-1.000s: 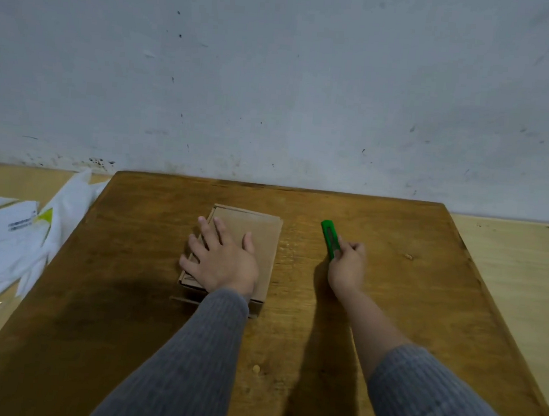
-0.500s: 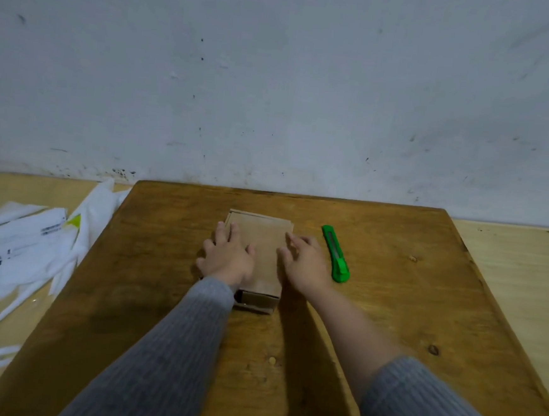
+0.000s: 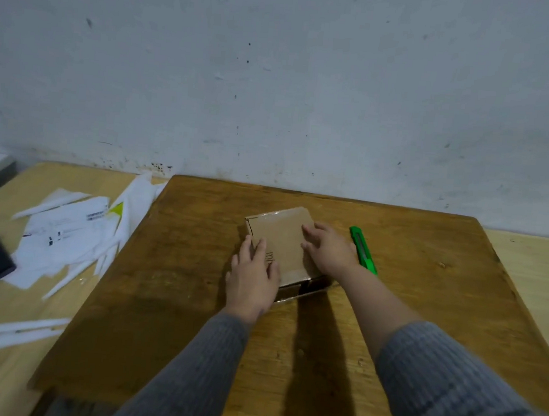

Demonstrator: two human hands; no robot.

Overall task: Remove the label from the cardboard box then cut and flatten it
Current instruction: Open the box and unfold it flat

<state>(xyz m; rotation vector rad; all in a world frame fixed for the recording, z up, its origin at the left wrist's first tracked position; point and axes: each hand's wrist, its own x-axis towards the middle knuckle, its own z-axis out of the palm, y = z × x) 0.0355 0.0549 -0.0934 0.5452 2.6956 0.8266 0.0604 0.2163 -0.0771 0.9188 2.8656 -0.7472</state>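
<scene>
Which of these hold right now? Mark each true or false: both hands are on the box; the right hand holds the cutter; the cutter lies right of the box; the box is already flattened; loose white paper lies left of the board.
1. Both hands are on the box. True: the left hand and right hand rest on the box.
2. The right hand holds the cutter. False: the cutter lies on the board, beside that hand.
3. The cutter lies right of the box. True.
4. The box is already flattened. False: it still stands as a box, with side walls showing.
5. Loose white paper lies left of the board. True: paper is scattered there.
</scene>
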